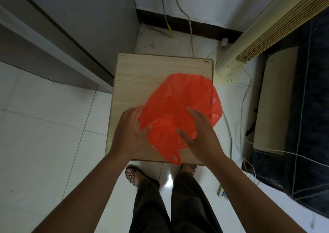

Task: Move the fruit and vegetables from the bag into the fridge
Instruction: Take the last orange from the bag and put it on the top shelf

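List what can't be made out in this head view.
- Contents of the red plastic bag: hidden by the plastic; no fruit or vegetables visible.
- Left hand fingertips: hidden behind the bag's folds.
- Grey fridge: cut off by the top and left edges; cannot tell whether it is open.
- Wooden stand: its underside is hidden.

A pale wooden surface (142, 75) is seen beneath the hands, set on a white tiled floor (44, 143). Beyond the hands, cables (190, 29) are trailed along the wall, and a cream ribbed appliance (249, 42) is stood to their right.
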